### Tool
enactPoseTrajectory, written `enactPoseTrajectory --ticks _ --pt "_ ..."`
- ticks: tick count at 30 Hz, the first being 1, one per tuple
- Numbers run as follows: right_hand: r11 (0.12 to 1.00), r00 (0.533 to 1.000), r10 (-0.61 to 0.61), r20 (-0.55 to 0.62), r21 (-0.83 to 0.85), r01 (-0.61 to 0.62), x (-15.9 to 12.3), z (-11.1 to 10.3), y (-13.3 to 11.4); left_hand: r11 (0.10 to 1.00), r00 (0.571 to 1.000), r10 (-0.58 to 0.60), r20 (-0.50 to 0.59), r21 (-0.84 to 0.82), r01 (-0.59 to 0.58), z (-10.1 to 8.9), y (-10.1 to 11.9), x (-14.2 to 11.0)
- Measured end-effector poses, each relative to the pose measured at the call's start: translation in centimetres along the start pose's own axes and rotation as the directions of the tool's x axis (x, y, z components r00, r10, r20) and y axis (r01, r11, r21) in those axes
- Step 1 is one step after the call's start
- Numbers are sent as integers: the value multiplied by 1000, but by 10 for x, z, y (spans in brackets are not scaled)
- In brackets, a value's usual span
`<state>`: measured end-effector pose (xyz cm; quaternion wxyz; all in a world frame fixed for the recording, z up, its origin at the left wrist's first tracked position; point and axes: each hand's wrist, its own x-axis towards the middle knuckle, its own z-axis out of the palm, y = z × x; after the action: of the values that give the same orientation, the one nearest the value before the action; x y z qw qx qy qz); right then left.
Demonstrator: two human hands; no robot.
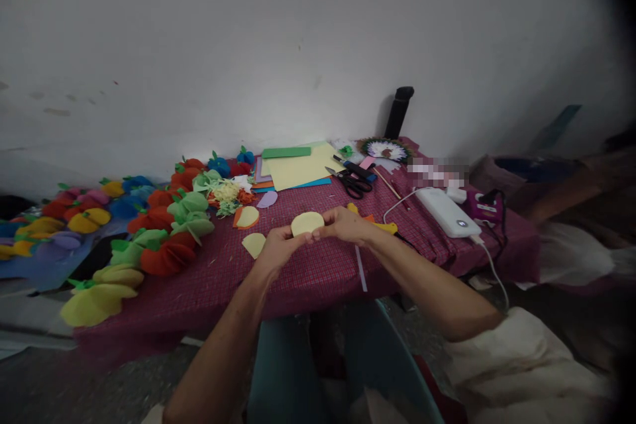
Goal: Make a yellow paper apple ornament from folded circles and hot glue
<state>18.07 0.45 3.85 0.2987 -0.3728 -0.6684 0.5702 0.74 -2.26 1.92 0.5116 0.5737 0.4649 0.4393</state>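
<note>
Between my two hands is a pale yellow paper circle, raised a little above the near part of the table. My left hand pinches its left lower edge. With thumb and fingers, my right hand grips the right edge. Left of the hands lie a folded pale yellow paper piece and another yellow round on orange paper. A lilac half-round rests just behind them. To the right, a yellow glue gun is partly hidden by my right wrist.
Colourful paper fruit shapes crowd the left side. Paper sheets, scissors and paper scraps lie at the back. A white power bank with cables and a purple adapter sit at right on the checked tablecloth.
</note>
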Motion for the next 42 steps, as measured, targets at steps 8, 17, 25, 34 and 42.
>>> enactPoseTrajectory --ticks 8,17,25,34,42 --pt "997 1000 2 -8 -77 -3 2 0 1 999 998 28 -53 24 -27 -3 1 0" --pt "997 999 50 -9 -52 -50 -1 0 -1 976 996 79 -46 207 -68 -8 -4 1" --pt "994 998 -51 -33 -102 47 4 -3 -1 959 994 72 -77 279 -48 -10 4 -3" --pt "981 997 -54 -55 -191 43 10 -2 7 989 991 87 -99 127 -74 -9 2 5" --pt "983 992 -89 -86 -171 74 18 1 3 980 993 102 -52 176 -92 -10 2 6"
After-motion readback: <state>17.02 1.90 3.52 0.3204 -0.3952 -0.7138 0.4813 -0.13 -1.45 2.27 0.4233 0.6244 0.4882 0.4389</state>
